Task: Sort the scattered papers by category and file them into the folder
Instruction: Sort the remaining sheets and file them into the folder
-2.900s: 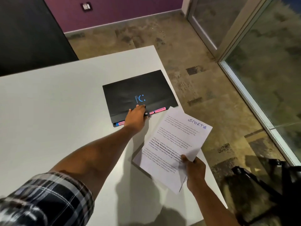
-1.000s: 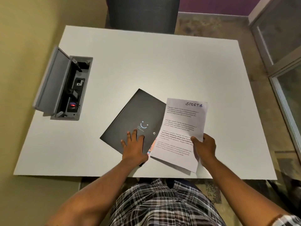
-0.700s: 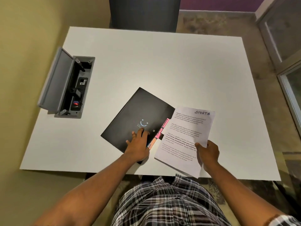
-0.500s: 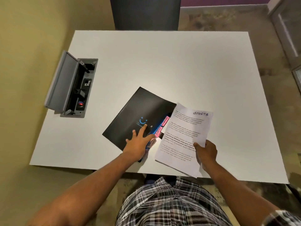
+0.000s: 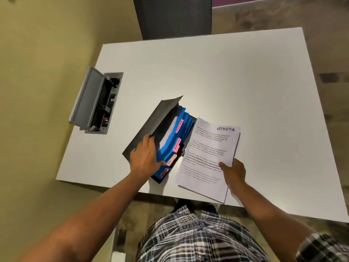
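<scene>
Filing step: my left hand grips the folder cover, lifted; right hand pinches the SPORTS papers just right of it (tabs exposed). Next, I judge, find the matching divider.

A white rectangular table carries everything here, and most of its top is bare. A black folder lies on it near the front edge, its cover lifted and the blue dividers with pink tabs fanned open inside. To the left of the folder, close to the table's left edge, a grey socket box is set into the top with its lid propped open, and beyond the folder the surface runs bare to the far edge.
</scene>
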Motion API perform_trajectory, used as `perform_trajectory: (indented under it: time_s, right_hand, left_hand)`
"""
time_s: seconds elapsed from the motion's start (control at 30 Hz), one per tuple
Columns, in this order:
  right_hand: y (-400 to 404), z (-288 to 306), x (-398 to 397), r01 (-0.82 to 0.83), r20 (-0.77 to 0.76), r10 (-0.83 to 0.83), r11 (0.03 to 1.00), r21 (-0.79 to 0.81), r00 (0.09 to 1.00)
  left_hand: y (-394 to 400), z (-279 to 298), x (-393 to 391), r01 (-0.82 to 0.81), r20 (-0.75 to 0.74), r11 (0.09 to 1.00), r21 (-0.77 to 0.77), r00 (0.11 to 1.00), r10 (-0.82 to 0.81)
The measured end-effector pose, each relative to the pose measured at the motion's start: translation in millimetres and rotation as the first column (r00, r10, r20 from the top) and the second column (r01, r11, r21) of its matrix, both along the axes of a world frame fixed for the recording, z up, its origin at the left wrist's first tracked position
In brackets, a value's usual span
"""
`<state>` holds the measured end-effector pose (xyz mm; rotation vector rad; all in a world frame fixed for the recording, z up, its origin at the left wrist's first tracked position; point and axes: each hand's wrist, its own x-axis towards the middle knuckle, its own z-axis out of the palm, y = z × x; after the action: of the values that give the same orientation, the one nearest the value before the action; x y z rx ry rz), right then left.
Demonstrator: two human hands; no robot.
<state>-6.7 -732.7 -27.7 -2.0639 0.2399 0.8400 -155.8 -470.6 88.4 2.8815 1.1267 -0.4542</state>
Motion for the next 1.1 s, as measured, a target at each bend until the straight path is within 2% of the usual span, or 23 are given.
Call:
perform_trajectory:
  time_s: [0.3,0.53,0.67,0.77,0.8,0.87,0.9,1.1]
  right_hand:
    - [4.0,13.4,8.8,-0.03,0.046,0.027,0.997,0.065,0.999]
    - [13.0,28.4,8.3,0.004,0.071,-0.014,0.99,0.142,0.997]
    - [15.9,34.8,10.5,-0.012,0.098,-0.001,0.992,0.128,0.995]
    - [17.1,34.9,10.0,-0.014,0.111,0.001,0.993,0.12,0.994]
    - [17.1,34.7,9.9,-0.013,0.107,0.0,0.993,0.116,0.994]
    - [16.4,33.3,9.7,-0.012,0.099,0.002,0.994,0.106,0.995]
    - [15.7,32.0,9.4,-0.015,0.097,0.005,0.995,0.102,0.995]
    - [16.8,33.0,5.7,-0.025,0.099,0.016,0.996,0.089,0.995]
  left_hand:
    - [0.9,20.7,-0.8,-0.025,0.037,0.999,-0.021,0.999,0.026]
    - [4.6,20.9,0.4,0.038,0.054,0.997,-0.064,0.998,-0.034]
    - [4.9,16.9,0.1,0.085,-0.002,0.995,-0.045,0.996,-0.085]
    - [5.4,15.6,0.2,0.157,0.018,0.986,-0.055,0.988,-0.156]
    - [4.4,17.3,1.2,0.133,0.027,0.988,-0.078,0.991,-0.131]
    - [0.5,24.5,4.8,-0.032,0.107,0.978,-0.207,0.993,0.055]
    - [-0.3,27.5,5.9,-0.055,0.127,0.975,-0.215,0.988,0.084]
    - [-3.6,29.6,-0.6,-0.002,0.16,0.997,-0.079,0.987,0.014]
